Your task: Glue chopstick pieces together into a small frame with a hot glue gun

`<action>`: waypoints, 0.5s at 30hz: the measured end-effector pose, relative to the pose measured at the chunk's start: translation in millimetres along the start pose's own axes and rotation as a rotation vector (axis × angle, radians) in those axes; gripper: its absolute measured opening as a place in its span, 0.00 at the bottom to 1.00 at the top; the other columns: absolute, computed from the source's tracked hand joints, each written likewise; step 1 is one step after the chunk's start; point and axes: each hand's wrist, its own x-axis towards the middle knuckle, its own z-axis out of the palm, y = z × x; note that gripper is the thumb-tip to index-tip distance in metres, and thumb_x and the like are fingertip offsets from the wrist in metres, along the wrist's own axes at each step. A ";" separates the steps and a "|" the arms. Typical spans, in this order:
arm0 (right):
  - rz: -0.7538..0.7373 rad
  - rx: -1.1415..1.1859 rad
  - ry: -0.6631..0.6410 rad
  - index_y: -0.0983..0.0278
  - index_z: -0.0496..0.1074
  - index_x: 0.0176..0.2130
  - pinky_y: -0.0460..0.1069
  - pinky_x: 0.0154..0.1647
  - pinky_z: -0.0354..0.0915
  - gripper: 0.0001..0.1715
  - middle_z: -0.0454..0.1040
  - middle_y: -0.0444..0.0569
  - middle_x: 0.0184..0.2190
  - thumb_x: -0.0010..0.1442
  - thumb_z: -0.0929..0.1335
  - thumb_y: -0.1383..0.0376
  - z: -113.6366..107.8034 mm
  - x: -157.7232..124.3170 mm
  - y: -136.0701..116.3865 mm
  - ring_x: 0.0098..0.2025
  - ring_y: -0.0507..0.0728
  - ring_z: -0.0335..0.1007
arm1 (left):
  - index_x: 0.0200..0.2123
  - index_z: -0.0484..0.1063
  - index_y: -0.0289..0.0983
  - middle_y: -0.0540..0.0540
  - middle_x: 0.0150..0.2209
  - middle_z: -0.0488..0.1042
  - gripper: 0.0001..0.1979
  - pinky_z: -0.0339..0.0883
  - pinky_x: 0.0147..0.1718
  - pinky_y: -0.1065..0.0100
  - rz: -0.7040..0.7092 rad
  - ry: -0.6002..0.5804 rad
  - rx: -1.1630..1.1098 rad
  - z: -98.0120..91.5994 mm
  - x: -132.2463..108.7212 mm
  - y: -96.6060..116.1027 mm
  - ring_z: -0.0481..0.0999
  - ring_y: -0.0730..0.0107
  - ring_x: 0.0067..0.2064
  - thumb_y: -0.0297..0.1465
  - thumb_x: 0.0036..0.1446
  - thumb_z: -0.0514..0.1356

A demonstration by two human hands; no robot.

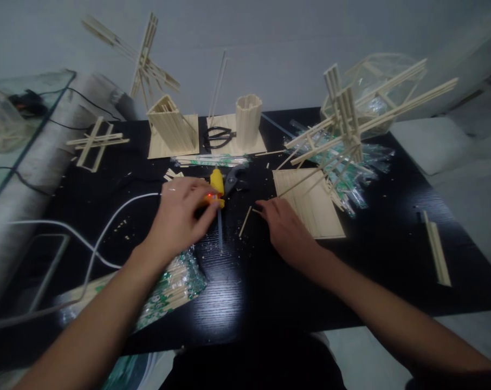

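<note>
My left hand (179,208) is closed around a yellow hot glue gun (217,181) with a small red light glowing on it. A clear glue stick (220,232) juts from the gun toward me. My right hand (286,230) is low over the table, fingertips pinched at the end of a short wooden stick piece (257,212), mostly covered by the fingers. Just left of it another short stick (245,222) lies loose on the black tabletop. Grey-handled pliers (234,179) rest beside the glue gun. Right of my right hand is a flat stick panel (300,203).
Behind stand a square stick tower (170,124) and a round one (249,122), with black scissors (219,137) between. Stick windmill blades (347,119) rise at right. A bag of chopsticks (176,284) lies under my left forearm; a white cord (119,208) crosses left.
</note>
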 end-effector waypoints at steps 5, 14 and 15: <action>0.185 0.446 0.048 0.63 0.72 0.45 0.56 0.49 0.70 0.10 0.76 0.52 0.42 0.71 0.62 0.67 -10.4 9.3 1.7 0.44 0.59 0.73 | 0.63 0.70 0.38 0.39 0.66 0.70 0.26 0.52 0.67 0.41 0.273 -0.275 -0.028 5.0 0.8 25.3 0.63 0.43 0.69 0.39 0.65 0.61; 0.418 0.874 -0.003 0.63 0.71 0.42 0.49 0.32 0.68 0.08 0.76 0.46 0.34 0.68 0.65 0.62 -13.4 18.1 3.5 0.31 0.53 0.71 | 0.71 0.59 0.32 0.40 0.70 0.67 0.40 0.40 0.73 0.41 0.242 -0.526 -0.090 11.3 4.2 34.4 0.54 0.44 0.75 0.32 0.56 0.62; 0.421 0.880 0.003 0.63 0.72 0.42 0.49 0.32 0.68 0.08 0.76 0.46 0.33 0.68 0.65 0.62 -13.2 17.9 3.0 0.31 0.53 0.71 | 0.71 0.60 0.33 0.41 0.69 0.68 0.39 0.40 0.73 0.40 0.240 -0.526 -0.096 11.2 4.4 34.2 0.54 0.44 0.75 0.31 0.56 0.62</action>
